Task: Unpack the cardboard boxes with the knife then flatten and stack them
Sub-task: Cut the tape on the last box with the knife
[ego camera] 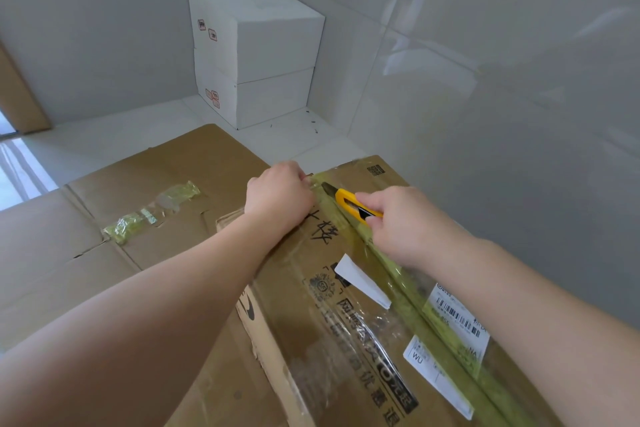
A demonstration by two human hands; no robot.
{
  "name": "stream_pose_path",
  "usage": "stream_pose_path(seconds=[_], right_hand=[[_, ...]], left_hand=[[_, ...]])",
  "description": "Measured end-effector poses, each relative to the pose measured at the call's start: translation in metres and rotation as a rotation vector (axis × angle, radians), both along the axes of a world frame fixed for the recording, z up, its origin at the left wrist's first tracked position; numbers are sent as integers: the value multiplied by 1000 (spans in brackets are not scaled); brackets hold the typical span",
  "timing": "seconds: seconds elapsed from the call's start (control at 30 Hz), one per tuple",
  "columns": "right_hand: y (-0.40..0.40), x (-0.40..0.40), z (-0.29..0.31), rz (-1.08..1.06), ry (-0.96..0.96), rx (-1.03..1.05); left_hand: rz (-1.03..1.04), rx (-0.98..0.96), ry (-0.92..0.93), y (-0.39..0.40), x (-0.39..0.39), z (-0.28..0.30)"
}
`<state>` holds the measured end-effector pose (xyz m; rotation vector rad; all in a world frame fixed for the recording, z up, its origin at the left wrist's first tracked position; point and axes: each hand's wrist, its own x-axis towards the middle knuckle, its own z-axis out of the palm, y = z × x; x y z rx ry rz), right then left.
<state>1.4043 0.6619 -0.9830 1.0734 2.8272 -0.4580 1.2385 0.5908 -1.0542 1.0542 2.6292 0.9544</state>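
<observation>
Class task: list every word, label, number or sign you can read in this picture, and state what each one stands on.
"WU": white label on the brown cardboard box.
Handwritten black characters on the box: not clearly readable.
Printed black characters under clear tape: too blurred.
Barcode shipping label: too small.
Red stickers on the stacked white boxes: too small.

A white label [420, 355] on the taped cardboard box [311, 322] reads "WU".

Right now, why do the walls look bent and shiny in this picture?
Head view: the wide-angle lens bows the straight tile lines; the glossy wall tiles throw pale glare streaks; the taped cardboard box shines too; soft, even light leaves faint shadows under both arms.
</observation>
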Motion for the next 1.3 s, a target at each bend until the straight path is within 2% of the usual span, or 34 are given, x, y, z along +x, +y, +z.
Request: stream_pose_path(seconds=[0.27, 0.43, 0.73, 1.0, 1.3], right_hand=[[-9, 11, 5, 74, -71, 117], [-8, -1, 4, 56, -47, 86], [-15, 23, 9, 36, -18, 91], [-18, 33, 9, 105, -21, 181], [-18, 44, 1, 102, -20, 193]], left_hand=[[1, 0, 31, -1, 0, -2], [15, 11, 33, 0, 1, 0], [10, 49, 41, 0, 0, -1], [14, 57, 52, 1, -1, -2], [15, 51, 63, 1, 0, -2]])
